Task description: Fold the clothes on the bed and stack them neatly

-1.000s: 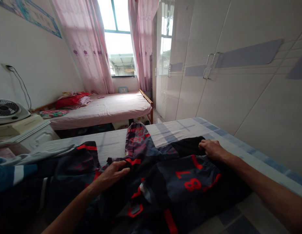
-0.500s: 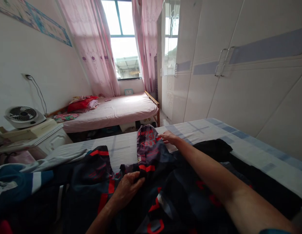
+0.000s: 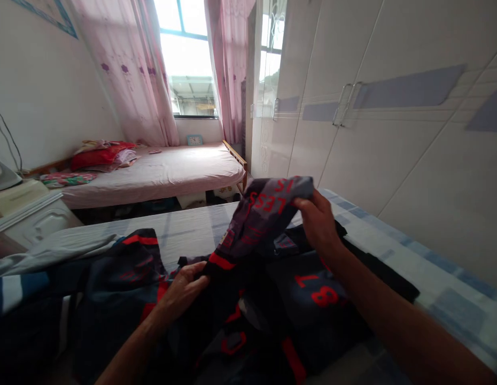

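Observation:
A dark garment (image 3: 256, 230) with red lettering and red bands lies in front of me. Its grey-purple printed part, perhaps a sleeve or hood, is raised off the bed. My right hand (image 3: 318, 216) grips the far end of that part, fingers closed on the cloth. Near the red band at its base, my left hand (image 3: 188, 283) pinches the black fabric. The rest of the garment spreads below both hands, with a red number on its right side. To the left lies more dark cloth with red stripes (image 3: 132, 262); I cannot tell whether it belongs to the same garment.
The clothes lie on a bed with a blue-and-white checked sheet (image 3: 204, 216). Blue and white clothing (image 3: 16, 291) is at the left. A pink-covered bed (image 3: 172, 171) stands by the window, a white wardrobe (image 3: 372, 155) along the right.
My right hand has taken hold of the printed part's end and lifted it up and to the right. My left hand still pinches the fabric. The view has turned slightly right.

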Available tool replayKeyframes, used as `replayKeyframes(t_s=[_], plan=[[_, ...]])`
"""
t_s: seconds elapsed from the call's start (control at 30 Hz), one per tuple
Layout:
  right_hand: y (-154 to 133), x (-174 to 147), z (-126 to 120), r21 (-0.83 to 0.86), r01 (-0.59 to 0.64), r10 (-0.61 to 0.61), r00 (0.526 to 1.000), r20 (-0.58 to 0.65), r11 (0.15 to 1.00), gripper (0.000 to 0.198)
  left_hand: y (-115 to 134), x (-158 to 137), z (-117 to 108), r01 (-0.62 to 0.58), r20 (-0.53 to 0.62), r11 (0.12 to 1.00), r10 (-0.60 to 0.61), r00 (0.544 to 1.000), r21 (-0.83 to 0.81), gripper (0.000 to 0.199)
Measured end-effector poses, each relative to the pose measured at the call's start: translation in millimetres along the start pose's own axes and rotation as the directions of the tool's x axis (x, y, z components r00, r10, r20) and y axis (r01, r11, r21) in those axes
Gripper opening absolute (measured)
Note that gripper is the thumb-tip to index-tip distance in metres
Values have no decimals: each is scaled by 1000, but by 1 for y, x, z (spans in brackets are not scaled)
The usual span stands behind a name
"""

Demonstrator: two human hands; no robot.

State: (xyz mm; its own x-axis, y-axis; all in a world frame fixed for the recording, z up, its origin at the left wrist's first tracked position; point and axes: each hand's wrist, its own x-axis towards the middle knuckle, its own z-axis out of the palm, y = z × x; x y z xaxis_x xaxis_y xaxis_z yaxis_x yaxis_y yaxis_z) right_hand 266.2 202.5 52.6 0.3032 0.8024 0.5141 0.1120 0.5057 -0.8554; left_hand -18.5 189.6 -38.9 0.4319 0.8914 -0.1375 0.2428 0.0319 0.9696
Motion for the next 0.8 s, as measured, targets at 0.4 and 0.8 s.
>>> replayKeyframes(t_s=[0.4,0.8], plan=[[30,-95,-135,608,-516,715,688,-125,603,7,21,5,17,-105,115,875,57,992,472,30],[33,-88,-157,-563,-339,94,904,-418,754,63,21,-6,38,-115,-87,502,360,929,857,40]])
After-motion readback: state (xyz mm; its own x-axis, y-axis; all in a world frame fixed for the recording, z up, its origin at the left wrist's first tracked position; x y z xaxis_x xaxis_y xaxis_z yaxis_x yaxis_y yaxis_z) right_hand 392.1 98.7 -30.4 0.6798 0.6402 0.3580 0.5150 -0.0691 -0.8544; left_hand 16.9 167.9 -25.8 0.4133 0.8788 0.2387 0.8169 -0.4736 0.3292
